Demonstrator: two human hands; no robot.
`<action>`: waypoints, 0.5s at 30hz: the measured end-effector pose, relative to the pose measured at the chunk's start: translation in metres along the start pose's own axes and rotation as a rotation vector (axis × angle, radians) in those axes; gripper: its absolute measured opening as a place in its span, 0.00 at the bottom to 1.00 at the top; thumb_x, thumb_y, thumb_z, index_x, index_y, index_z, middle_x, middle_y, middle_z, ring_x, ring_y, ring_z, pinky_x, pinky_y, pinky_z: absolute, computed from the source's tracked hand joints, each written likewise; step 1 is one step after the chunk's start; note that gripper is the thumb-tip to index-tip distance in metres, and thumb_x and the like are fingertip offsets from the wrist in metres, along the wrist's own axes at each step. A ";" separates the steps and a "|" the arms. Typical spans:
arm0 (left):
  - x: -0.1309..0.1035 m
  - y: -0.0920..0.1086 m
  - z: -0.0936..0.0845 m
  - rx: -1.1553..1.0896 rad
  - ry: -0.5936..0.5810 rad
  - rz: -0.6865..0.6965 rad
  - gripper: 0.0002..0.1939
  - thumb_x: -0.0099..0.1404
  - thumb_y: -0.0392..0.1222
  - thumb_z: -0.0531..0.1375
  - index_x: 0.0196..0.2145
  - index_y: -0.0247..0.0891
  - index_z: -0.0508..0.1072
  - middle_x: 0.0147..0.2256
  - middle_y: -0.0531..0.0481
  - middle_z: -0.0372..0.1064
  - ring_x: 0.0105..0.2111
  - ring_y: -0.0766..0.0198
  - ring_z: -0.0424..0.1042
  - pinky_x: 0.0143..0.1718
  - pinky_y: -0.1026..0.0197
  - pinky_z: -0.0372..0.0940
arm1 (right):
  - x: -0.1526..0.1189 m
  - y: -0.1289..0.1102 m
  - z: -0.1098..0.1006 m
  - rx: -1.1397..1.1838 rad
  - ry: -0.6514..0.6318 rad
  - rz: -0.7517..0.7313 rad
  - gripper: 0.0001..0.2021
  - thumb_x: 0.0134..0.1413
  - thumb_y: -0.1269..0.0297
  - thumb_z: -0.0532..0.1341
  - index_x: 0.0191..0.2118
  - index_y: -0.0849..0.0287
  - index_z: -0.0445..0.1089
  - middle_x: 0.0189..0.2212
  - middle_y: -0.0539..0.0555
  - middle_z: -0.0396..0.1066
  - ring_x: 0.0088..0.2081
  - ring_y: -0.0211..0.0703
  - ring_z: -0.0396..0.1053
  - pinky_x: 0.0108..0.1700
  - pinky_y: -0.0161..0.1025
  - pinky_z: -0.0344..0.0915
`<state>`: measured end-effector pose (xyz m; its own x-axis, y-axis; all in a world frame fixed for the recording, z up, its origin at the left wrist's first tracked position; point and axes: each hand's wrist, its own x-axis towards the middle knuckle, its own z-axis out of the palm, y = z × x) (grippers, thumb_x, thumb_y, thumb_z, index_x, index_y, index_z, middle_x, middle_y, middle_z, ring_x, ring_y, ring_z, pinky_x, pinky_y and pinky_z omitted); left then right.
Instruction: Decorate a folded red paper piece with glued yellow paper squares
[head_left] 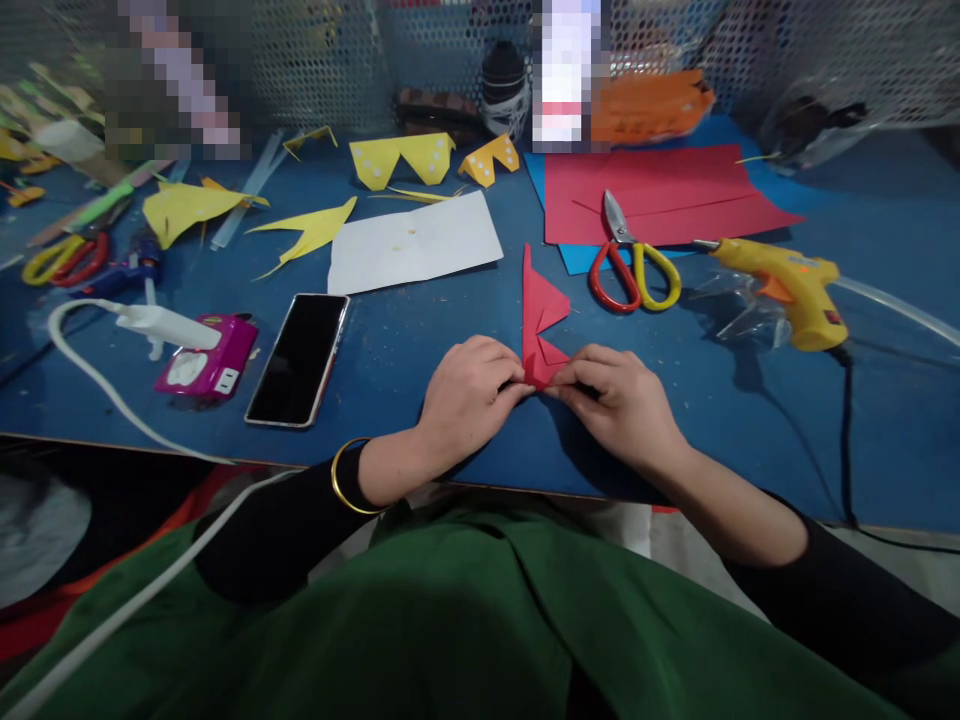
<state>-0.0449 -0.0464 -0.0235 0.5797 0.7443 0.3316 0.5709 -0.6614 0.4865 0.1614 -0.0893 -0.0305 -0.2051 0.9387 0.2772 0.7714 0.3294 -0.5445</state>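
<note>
A folded red paper cutout [541,305] with pointed edges lies near the front of the blue table, its long straight side running away from me. At its near end, my left hand [472,390] pinches the left corner between thumb and fingers. Opposite it, my right hand [615,400] grips the right corner the same way. The fingertips of both hands almost meet and cover part of the paper's near edge. Beyond the cutout, scissors [621,262] with one red and one yellow handle rest partly on red paper sheets [660,190].
A yellow glue gun [787,285] with a trailing cord lies at right. On the left are a phone [300,360] and a magenta power socket [210,358] with a white cable. White card [416,245], yellow paper cutouts [401,162] and a mesh partition [322,65] stand farther back.
</note>
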 end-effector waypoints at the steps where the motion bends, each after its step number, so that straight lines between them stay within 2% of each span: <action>1: 0.001 0.000 0.000 -0.012 0.000 -0.018 0.08 0.67 0.40 0.66 0.29 0.39 0.75 0.38 0.48 0.77 0.43 0.55 0.73 0.43 0.53 0.65 | 0.000 -0.001 0.000 0.022 -0.002 0.017 0.08 0.63 0.64 0.62 0.34 0.53 0.77 0.33 0.52 0.76 0.36 0.44 0.73 0.39 0.43 0.59; 8: 0.006 0.002 0.000 0.038 -0.065 -0.077 0.10 0.69 0.43 0.64 0.29 0.38 0.73 0.43 0.45 0.75 0.46 0.53 0.70 0.47 0.50 0.64 | 0.002 -0.004 0.003 -0.066 -0.005 0.060 0.08 0.62 0.64 0.61 0.31 0.56 0.74 0.32 0.54 0.75 0.35 0.46 0.71 0.38 0.43 0.57; 15: 0.009 0.005 -0.002 0.072 -0.108 -0.100 0.10 0.68 0.43 0.65 0.30 0.37 0.73 0.43 0.45 0.75 0.45 0.53 0.69 0.47 0.50 0.62 | 0.001 -0.008 0.005 -0.129 0.019 0.077 0.08 0.60 0.63 0.63 0.29 0.56 0.70 0.30 0.52 0.72 0.34 0.46 0.70 0.37 0.43 0.55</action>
<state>-0.0383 -0.0429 -0.0165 0.5748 0.7949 0.1942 0.6668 -0.5926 0.4519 0.1518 -0.0904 -0.0303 -0.1316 0.9581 0.2544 0.8556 0.2394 -0.4589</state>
